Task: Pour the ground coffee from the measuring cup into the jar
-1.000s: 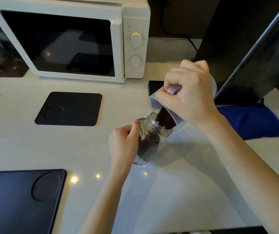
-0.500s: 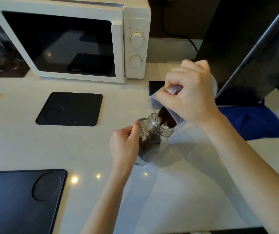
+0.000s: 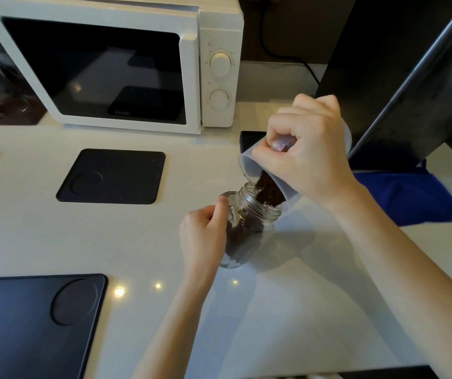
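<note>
My right hand [image 3: 308, 157] has tipped the measuring cup [image 3: 254, 166] steeper, less ground coffee [image 3: 267, 191] left sliding into the jar [image 3: 246, 228], left hand [image 3: 205, 236] gripping it on the counter [image 3: 55, 228]; pour nearly done.

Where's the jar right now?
Head view, centre: the jar stands on the white counter, steadied by the left hand, under the tilted measuring cup.

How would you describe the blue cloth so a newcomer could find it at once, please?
Start at the white microwave at the back of the pale countertop and look right, past the tilted black panel. The soft blue cloth lies at that panel's foot, the only coloured item among black mats.
</note>
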### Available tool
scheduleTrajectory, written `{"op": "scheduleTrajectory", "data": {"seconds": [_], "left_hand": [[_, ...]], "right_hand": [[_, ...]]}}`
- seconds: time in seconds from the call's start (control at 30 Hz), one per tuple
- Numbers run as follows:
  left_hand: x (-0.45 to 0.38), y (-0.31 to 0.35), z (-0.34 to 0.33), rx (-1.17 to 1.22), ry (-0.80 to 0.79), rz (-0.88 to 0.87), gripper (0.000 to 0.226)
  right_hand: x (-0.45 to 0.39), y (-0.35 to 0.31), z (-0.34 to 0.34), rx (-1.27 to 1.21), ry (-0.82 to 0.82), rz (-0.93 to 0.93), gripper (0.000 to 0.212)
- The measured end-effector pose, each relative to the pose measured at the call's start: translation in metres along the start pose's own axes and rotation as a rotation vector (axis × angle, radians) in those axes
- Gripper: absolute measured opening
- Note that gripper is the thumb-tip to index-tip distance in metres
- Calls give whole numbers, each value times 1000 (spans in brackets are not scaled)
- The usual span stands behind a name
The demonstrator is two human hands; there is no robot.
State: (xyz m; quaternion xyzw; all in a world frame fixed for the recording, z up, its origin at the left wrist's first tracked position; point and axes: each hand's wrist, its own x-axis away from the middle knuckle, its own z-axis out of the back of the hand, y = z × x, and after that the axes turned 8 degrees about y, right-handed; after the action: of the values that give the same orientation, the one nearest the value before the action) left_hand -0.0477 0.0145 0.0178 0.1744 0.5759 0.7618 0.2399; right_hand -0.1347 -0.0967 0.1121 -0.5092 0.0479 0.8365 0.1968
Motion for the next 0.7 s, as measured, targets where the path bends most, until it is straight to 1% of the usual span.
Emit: {"op": "scheduleTrajectory", "data": {"seconds": [0.1,0.23,0.7], "left_hand": [[1,1,-1,5,-1,7,52],[0,0,-1,16,-10,13,51],[2,2,-1,14,-9,13,49]], "right_hand": [[-1,0,0,3,-19,24,22],[-2,1,3,-16,-24,3,23],[-4,-2,1,-33,-31,110,24]]}}
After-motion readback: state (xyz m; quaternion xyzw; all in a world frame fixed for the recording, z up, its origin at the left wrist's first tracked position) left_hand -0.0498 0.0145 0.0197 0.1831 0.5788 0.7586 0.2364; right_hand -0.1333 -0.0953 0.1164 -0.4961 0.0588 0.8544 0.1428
